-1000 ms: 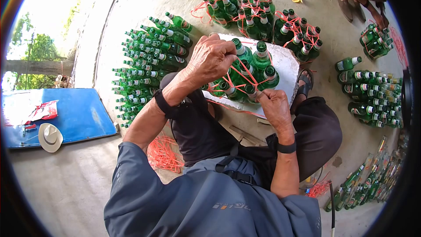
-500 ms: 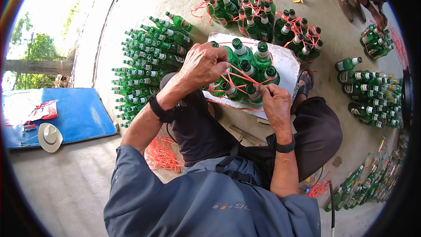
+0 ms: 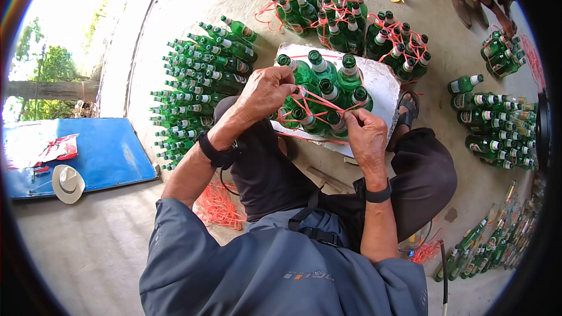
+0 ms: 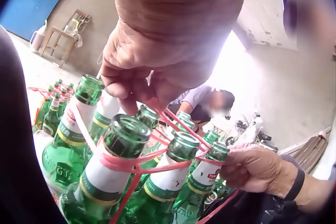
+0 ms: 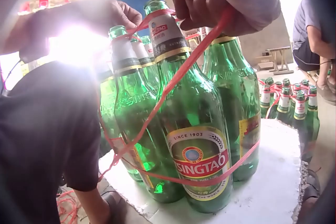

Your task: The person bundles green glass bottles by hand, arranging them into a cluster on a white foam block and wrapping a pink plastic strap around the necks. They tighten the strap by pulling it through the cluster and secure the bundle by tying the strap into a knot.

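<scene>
Green beer bottles [image 3: 322, 73] stand bunched upright on a white slab [image 3: 380, 93], with pink plastic twine [image 5: 189, 66] wound round their necks and bodies. My left hand [image 3: 264, 95] is at the left side of the bunch, pinching twine between thumb and fingers; strands run from it across the bottle tops. Beside the nearest right bottle necks, my right hand [image 3: 369, 134] pinches twine at its thumb and curled forefinger. In the right wrist view the twine [image 5: 223, 24] passes by that hand's palm and slants down to a band round the bottles' lower bodies.
Loose green bottles [image 3: 205, 82] crowd the floor at left. Tied bundles [image 3: 342, 20] stand beyond the slab. More bottles [image 3: 486, 123] are at right, near another person's hand [image 3: 508, 23]. Pink twine [image 3: 219, 205] lies heaped by my left leg. A hat [image 3: 68, 184] rests on a blue board [image 3: 111, 152].
My left hand has moved left and toward my body, uncovering bottle tops at the bunch's left. The right hand has stayed by the near right necks, shifting slightly.
</scene>
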`<state>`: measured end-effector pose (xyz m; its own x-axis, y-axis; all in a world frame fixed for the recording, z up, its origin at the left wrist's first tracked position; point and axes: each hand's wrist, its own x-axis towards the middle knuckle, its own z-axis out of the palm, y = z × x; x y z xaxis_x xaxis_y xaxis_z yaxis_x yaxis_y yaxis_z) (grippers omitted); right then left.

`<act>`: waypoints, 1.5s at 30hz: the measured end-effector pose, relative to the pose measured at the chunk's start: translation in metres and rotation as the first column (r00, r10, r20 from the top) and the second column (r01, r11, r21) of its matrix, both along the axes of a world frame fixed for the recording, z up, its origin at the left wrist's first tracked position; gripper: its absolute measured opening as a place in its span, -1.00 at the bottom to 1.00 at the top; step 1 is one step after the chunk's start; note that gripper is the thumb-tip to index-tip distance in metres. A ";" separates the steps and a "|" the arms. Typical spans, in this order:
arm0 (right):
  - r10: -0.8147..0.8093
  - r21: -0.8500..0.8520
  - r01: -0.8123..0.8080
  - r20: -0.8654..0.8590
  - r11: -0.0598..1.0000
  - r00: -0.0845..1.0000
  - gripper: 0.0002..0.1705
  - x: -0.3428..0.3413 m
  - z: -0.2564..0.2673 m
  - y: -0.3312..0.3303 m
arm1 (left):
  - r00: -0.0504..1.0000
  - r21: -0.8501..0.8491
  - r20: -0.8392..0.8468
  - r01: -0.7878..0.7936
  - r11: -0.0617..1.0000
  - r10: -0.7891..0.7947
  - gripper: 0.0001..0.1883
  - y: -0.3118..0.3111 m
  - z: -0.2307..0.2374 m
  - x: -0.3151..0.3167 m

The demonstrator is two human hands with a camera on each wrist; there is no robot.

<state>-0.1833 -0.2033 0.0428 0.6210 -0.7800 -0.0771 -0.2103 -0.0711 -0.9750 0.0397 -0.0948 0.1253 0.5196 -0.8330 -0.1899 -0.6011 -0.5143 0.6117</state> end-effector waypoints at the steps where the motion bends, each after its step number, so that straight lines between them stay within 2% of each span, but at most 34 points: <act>1: -0.009 0.008 0.009 -0.004 1.000 1.000 -0.79 0.000 0.002 0.000 | 1.000 -0.005 0.007 -0.013 1.000 0.013 -0.86 0.001 -0.001 -0.001; 2: -0.011 0.024 0.011 -0.019 1.000 1.000 -0.79 0.000 0.002 0.001 | 1.000 -0.011 0.012 -0.026 1.000 0.026 -0.86 0.002 -0.003 -0.003; 5: -0.018 0.055 0.020 -0.038 0.998 0.999 -0.80 0.001 0.002 0.002 | 0.982 0.011 0.187 0.012 1.000 -0.014 -0.86 0.000 -0.002 -0.007; 9: -0.027 0.036 0.028 -0.040 0.999 0.999 -0.80 0.002 0.001 0.002 | 0.970 -0.031 0.230 0.081 0.996 -0.072 -0.87 0.002 -0.010 -0.002; 11: -0.021 0.037 0.022 -0.049 0.999 0.999 -0.80 0.002 0.001 0.003 | 0.971 -0.035 0.223 0.093 0.995 -0.082 -0.88 0.001 -0.006 -0.002; 14: -0.032 0.068 0.035 -0.036 0.997 0.999 -0.81 0.002 -0.002 0.003 | 0.951 -0.063 0.296 0.112 0.992 -0.088 -0.90 -0.001 0.005 -0.009; 18: -0.050 0.128 0.055 -0.043 0.990 0.998 -0.82 0.003 -0.008 0.007 | 0.845 -0.181 0.523 0.233 0.955 -0.108 -0.91 -0.020 0.007 -0.016; 22: -0.066 0.134 0.084 -0.138 0.987 0.988 -0.83 -0.002 -0.003 0.009 | 0.856 -0.208 0.508 0.231 0.950 -0.097 -0.92 -0.033 -0.009 -0.014; 28: -0.068 0.088 0.076 -0.091 0.993 0.994 -0.80 -0.006 -0.012 0.014 | 0.883 -0.258 0.462 0.220 0.941 -0.080 -0.89 -0.047 -0.006 -0.022; 31: -0.048 0.052 0.058 -0.175 0.997 0.983 -0.79 -0.007 -0.013 0.011 | 0.874 -0.124 0.470 0.203 0.971 -0.123 -0.86 -0.044 -0.022 -0.013; 34: -0.073 0.029 0.078 -0.158 0.997 0.985 -0.78 -0.008 -0.017 0.011 | 0.876 -0.113 0.467 0.197 0.974 -0.123 -0.86 -0.047 -0.026 -0.015; 37: -0.052 -0.007 0.051 -0.218 0.999 0.975 -0.78 -0.010 -0.021 0.009 | 0.873 -0.082 0.467 0.197 0.977 -0.137 -0.86 -0.055 -0.030 -0.011; 40: 0.011 0.099 0.018 -0.284 0.995 0.959 -0.77 -0.010 -0.010 0.006 | 0.877 -0.109 0.460 0.208 0.972 -0.137 -0.85 -0.054 -0.032 -0.011; 43: 0.029 0.092 -0.003 -0.288 0.996 0.957 -0.78 -0.012 -0.008 0.007 | 0.871 -0.099 0.473 0.200 0.975 -0.131 -0.85 -0.050 -0.034 -0.013; 45: -0.003 -0.052 -0.017 -0.363 0.998 0.932 -0.78 -0.014 -0.013 0.008 | 0.870 -0.070 0.475 0.188 0.980 -0.133 -0.86 -0.046 -0.037 -0.014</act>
<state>-0.1969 -0.1948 0.0296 0.5638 -0.7851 -0.2564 -0.5486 -0.1239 -0.8269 0.0256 -0.1409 0.0881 0.3818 -0.9137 0.1391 -0.8986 -0.3318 0.2871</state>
